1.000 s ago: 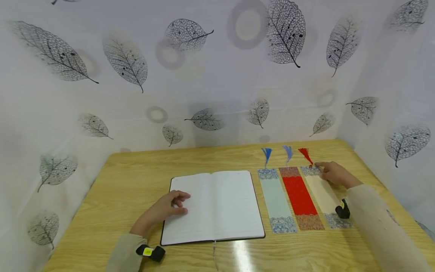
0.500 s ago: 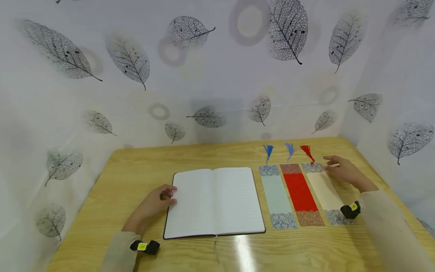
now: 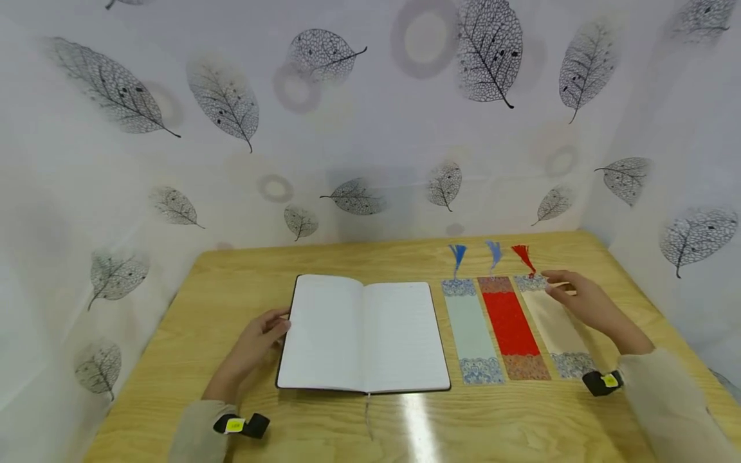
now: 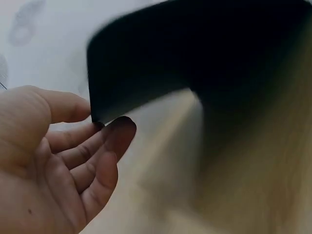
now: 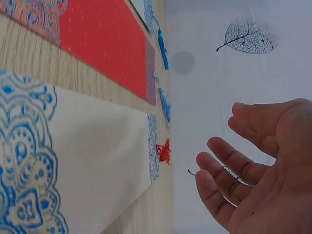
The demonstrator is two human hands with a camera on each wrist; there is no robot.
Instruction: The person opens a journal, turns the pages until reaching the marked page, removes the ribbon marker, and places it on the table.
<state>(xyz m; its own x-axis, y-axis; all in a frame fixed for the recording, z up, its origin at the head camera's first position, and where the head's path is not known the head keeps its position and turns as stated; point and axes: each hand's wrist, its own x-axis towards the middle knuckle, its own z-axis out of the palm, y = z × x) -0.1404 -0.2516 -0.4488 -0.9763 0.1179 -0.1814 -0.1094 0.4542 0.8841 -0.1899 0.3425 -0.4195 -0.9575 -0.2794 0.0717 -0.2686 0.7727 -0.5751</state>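
An open notebook [image 3: 399, 341] with blank ruled pages and a dark cover lies on the wooden table. My left hand [image 3: 249, 347] pinches its left edge; in the left wrist view, the thumb and fingertips meet the dark cover [image 4: 146, 63] at its corner, and that side is lifted. At the right, my right hand [image 3: 590, 305] hovers by the top end of a cream bookmark [image 3: 556, 321] with blue lace print and a red tassel [image 3: 523, 257]. Its fingers are loosely bent and hold nothing, apart from the bookmark in the right wrist view [image 5: 102, 151].
A red bookmark [image 3: 512, 325] and a pale green bookmark [image 3: 471, 328], both with blue tassels, lie between the notebook and the cream one. A thin ribbon [image 3: 368, 418] hangs from the notebook's spine. Leaf-patterned cloth [image 3: 370, 128] stands behind the table [image 3: 243, 276].
My left hand has moved left from over the page to the notebook's left edge and grips it; the left side has risen slightly. My right hand has drawn slightly back from the cream bookmark.
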